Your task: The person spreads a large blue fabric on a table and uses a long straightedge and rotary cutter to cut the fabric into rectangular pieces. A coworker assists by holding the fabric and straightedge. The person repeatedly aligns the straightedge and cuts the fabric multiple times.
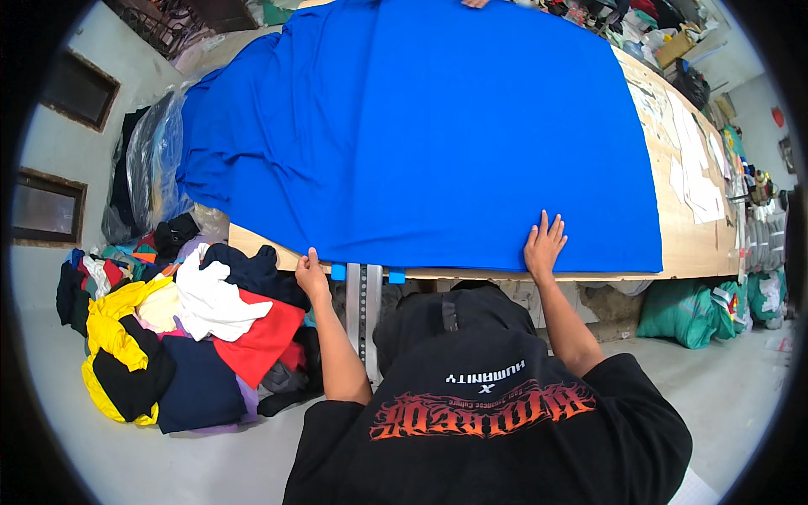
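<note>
A wide sheet of bright blue fabric lies over a wooden table, smooth at the right and wrinkled at the left. My left hand is closed at the cloth's near edge, thumb and fingers pinching it. Farther right, my right hand rests flat on the fabric close to that same edge, fingers spread. At the far edge, part of another person's hand touches the cloth.
Paper pattern pieces lie on the table's right end. A heap of mixed clothes sits on the floor at left, near a plastic-wrapped bundle. Green sacks stand under the right end. A perforated metal leg supports the near edge.
</note>
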Motion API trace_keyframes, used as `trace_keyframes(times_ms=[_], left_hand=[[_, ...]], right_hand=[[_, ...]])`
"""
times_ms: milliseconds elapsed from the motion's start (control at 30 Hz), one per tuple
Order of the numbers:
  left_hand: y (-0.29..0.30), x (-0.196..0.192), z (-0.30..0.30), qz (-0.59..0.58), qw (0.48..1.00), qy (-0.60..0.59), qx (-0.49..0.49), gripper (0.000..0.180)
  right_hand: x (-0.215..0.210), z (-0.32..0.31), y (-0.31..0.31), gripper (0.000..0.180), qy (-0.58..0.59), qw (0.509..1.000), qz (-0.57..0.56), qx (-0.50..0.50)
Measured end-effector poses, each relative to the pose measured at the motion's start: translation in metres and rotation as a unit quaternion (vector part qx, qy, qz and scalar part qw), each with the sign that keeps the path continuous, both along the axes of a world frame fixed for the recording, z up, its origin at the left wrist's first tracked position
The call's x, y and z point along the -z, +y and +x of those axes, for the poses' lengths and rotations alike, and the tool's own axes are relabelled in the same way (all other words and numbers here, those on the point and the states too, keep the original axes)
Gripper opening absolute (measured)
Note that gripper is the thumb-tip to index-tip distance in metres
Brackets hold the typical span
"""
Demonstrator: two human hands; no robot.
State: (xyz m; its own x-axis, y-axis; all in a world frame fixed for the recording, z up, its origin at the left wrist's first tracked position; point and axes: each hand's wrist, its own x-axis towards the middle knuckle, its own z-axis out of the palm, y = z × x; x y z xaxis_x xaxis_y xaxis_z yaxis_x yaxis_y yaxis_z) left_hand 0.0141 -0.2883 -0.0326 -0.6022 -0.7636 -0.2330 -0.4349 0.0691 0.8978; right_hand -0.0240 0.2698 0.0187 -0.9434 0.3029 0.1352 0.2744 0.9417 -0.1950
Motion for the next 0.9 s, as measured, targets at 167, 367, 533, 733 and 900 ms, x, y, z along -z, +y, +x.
trace_keyframes(times_ms=[167, 367, 533, 733, 900], left_hand=[[0.022, -0.04, -0.01, 0.136, 0.988, 0.075, 0.013, 0.032], [0.02, -0.054, -0.017, 0.235, 0.966, 0.106, -0.006, 0.028], [0.019, -0.041, -0.008, 0.219, 0.973, 0.067, -0.023, 0.027], [0.025, -0.019, 0.005, 0.19, 0.981, 0.03, -0.022, 0.028], [0.037, -0.011, 0.004, -0.001, 0.998, 0.019, -0.066, 0.034]], right_hand=[[-0.051, -0.009, -0.085, 0.045, 0.093, 0.951, -0.116, -0.272], [-0.032, -0.012, -0.177, 0.061, -0.04, 0.862, -0.1, -0.495], [-0.027, -0.002, -0.2, 0.064, -0.067, 0.796, -0.073, -0.598], [-0.025, -0.002, -0.196, 0.059, -0.098, 0.735, -0.123, -0.659], [-0.027, -0.014, -0.199, 0.061, -0.058, 0.827, -0.11, -0.549]])
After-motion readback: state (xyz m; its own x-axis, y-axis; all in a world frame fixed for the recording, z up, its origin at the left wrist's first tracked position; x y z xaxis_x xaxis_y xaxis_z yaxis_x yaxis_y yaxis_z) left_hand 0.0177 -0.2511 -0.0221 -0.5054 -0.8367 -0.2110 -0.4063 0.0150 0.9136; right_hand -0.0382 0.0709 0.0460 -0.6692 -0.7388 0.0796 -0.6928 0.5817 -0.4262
